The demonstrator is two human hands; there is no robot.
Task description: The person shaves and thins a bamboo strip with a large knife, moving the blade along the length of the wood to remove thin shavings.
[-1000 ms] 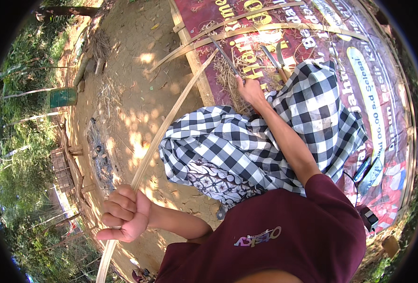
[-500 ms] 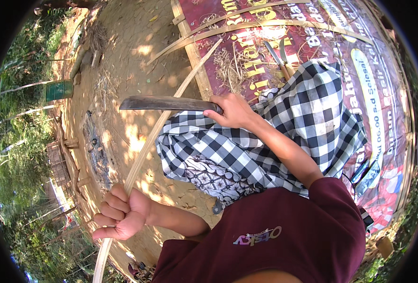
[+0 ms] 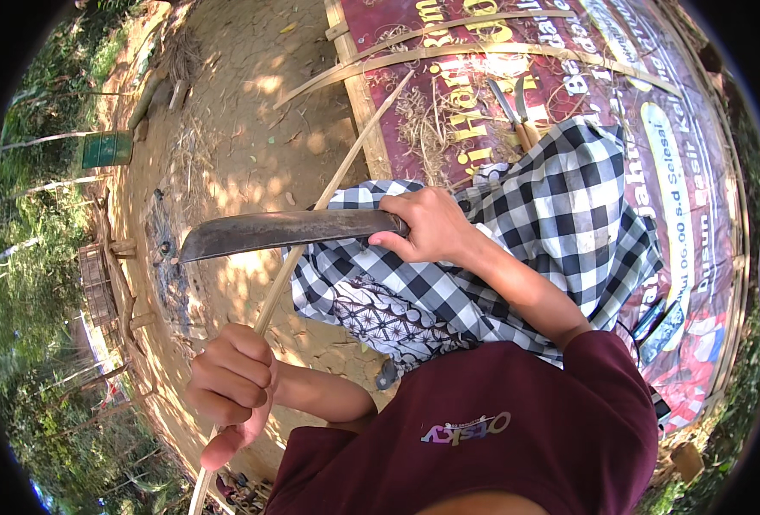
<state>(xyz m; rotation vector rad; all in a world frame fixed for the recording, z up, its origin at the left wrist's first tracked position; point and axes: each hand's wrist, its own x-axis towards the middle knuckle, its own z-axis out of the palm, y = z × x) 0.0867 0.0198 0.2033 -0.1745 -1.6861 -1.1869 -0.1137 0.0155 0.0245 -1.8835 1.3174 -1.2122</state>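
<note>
My left hand [image 3: 236, 382] is closed round the lower part of a long, pale bamboo strip [image 3: 352, 165], which slants up and right across my lap. In my right hand [image 3: 423, 225] is the handle of a machete [image 3: 290, 235], its broad dark blade pointing left. The blade crosses over the strip just above my knee; whether its edge touches the strip I cannot tell. The handle is mostly hidden by my fingers. A black-and-white checked cloth [image 3: 560, 197] covers my legs, with a patterned cloth [image 3: 376, 313] showing below it.
A printed maroon banner [image 3: 397, 112] covers a platform edged by a wooden beam [image 3: 356, 94]. On it lie curved bamboo strips [image 3: 483, 49], curly shavings [image 3: 419, 129] and two knives [image 3: 517, 107]. Bare earth [image 3: 234, 112] stretches left, toward a green container [image 3: 107, 149] and bushes.
My left hand has turned and shifted right along with the strip. The machete has come nearer and lower, its blade tip swinging down and left while more of its flat face shows.
</note>
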